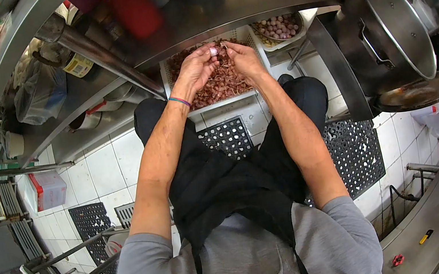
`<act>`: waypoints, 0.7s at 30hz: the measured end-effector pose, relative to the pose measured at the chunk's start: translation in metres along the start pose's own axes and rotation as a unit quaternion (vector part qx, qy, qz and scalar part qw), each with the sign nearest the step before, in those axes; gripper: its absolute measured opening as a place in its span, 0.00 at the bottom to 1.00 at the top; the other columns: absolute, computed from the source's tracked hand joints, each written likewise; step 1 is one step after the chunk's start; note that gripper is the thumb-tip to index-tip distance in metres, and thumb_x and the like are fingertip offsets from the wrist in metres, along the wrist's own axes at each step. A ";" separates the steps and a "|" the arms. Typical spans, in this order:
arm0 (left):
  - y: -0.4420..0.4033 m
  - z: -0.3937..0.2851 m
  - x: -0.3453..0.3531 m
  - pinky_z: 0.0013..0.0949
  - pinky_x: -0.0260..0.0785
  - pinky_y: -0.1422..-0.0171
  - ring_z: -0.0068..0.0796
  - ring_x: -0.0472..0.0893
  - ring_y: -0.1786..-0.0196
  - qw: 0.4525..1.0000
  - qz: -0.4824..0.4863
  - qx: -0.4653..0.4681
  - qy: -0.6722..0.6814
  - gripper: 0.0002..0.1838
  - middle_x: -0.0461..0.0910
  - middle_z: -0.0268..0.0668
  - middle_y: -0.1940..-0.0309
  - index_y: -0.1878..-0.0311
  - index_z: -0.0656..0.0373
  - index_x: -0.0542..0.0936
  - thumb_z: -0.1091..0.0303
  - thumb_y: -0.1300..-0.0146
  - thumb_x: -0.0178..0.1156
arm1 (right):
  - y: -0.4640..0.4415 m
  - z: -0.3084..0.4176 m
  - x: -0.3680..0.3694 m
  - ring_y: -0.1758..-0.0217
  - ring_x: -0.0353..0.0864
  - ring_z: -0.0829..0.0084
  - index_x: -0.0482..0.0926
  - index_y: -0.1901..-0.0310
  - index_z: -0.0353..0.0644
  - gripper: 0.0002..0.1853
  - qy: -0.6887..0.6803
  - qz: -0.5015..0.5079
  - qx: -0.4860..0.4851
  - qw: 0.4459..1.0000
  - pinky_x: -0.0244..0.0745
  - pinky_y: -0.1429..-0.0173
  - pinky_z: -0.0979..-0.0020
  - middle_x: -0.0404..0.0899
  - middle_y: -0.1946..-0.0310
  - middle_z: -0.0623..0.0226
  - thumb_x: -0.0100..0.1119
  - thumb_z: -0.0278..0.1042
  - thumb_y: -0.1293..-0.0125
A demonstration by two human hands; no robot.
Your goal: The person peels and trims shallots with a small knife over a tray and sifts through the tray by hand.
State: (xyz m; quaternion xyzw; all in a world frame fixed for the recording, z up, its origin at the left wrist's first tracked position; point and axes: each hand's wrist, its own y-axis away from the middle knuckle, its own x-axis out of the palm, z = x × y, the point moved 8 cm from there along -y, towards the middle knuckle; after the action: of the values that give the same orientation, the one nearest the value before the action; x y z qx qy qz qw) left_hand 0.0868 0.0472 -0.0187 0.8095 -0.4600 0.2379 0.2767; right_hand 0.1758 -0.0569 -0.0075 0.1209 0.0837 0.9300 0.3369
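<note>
Shallot (213,52) sits in left fingers (205,50); right fingers (232,48) narrow, contents unclear; yellow label (79,66) unreadable.

Here's one small, rounded, purplish-white bulb (213,51) in the left hand (196,72), above a loose, papery reddish-brown heap (222,85); just beside, smooth pinkish-purple bulbs (278,27) lie piled together.

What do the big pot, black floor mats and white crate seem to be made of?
Big pot: likely stainless steel, smooth grey with soft reflections.
Floor mats: probably rubber, dull black, holes throughout; plastic is possible.
White crate: apparently moulded plastic, uniformly white rim.
</note>
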 end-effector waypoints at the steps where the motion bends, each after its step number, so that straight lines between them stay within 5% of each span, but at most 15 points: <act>1: 0.000 0.000 0.000 0.30 0.75 0.52 0.26 0.77 0.60 1.000 -0.002 0.002 -0.002 0.13 0.79 0.37 0.56 0.43 0.65 0.72 0.74 0.28 0.49 | -0.003 -0.001 -0.001 0.86 0.57 0.86 0.71 0.34 0.44 0.20 0.031 -0.001 -0.025 0.999 0.51 0.85 0.78 0.67 0.81 0.79 0.50 0.32 0.27; 5: -0.001 0.000 -0.006 0.30 0.74 0.53 0.26 0.78 0.59 0.999 -0.039 0.013 -0.031 0.12 0.79 0.37 0.57 0.45 0.65 0.72 0.75 0.29 0.52 | 0.011 0.010 0.012 0.83 0.61 0.86 0.68 0.32 0.41 0.23 0.073 0.022 -0.044 0.996 0.56 0.83 0.78 0.68 0.79 0.78 0.52 0.30 0.28; 8: -0.003 0.000 -0.008 0.29 0.73 0.54 0.25 0.78 0.58 0.997 -0.044 0.034 -0.060 0.12 0.79 0.37 0.57 0.46 0.65 0.72 0.74 0.31 0.54 | 0.013 0.008 0.016 0.71 0.70 0.81 0.72 0.36 0.38 0.21 0.135 0.058 -0.030 0.989 0.68 0.67 0.78 0.80 0.64 0.68 0.53 0.28 0.30; 11: -0.003 -0.001 -0.007 0.29 0.73 0.54 0.26 0.78 0.57 0.994 -0.039 0.048 -0.093 0.12 0.79 0.37 0.57 0.45 0.65 0.72 0.74 0.30 0.53 | 0.000 0.007 0.015 0.75 0.67 0.84 0.75 0.38 0.39 0.19 0.114 0.039 -0.162 0.979 0.66 0.70 0.80 0.79 0.67 0.70 0.53 0.28 0.30; 14: -0.003 0.001 -0.005 0.30 0.73 0.53 0.26 0.78 0.58 0.994 -0.030 0.039 -0.099 0.12 0.78 0.36 0.57 0.45 0.64 0.71 0.73 0.29 0.52 | 0.004 0.001 0.008 0.69 0.74 0.81 0.77 0.40 0.40 0.18 0.048 0.035 -0.020 0.998 0.70 0.64 0.78 0.82 0.63 0.68 0.53 0.28 0.30; 17: 0.000 0.000 0.002 0.31 0.74 0.53 0.25 0.77 0.58 0.997 -0.019 0.020 -0.075 0.12 0.78 0.36 0.57 0.45 0.64 0.72 0.73 0.29 0.52 | 0.009 0.006 0.004 0.86 0.59 0.86 0.76 0.38 0.44 0.17 -0.022 -0.024 0.003 0.999 0.54 0.84 0.80 0.72 0.80 0.79 0.51 0.32 0.27; 19: 0.001 -0.001 0.003 0.32 0.75 0.52 0.24 0.77 0.57 0.999 -0.003 0.011 -0.044 0.12 0.77 0.36 0.57 0.45 0.65 0.72 0.72 0.29 0.52 | -0.001 -0.003 -0.007 0.60 0.71 0.76 0.76 0.39 0.39 0.18 -0.017 -0.056 0.000 0.998 0.65 0.57 0.74 0.78 0.59 0.65 0.52 0.31 0.28; 21: 0.002 0.000 0.001 0.33 0.76 0.50 0.26 0.77 0.56 1.000 -0.008 0.004 -0.026 0.12 0.77 0.37 0.57 0.45 0.65 0.71 0.72 0.29 0.52 | -0.006 -0.007 -0.012 0.47 0.77 0.71 0.76 0.40 0.36 0.18 0.015 -0.064 -0.011 0.998 0.71 0.43 0.71 0.81 0.49 0.58 0.52 0.31 0.29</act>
State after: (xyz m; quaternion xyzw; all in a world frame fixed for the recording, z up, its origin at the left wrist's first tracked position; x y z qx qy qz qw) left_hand 0.0860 0.0458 -0.0173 0.8201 -0.4595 0.2164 0.2637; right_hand 0.1864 -0.0606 -0.0177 0.0973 0.0860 0.9091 0.3959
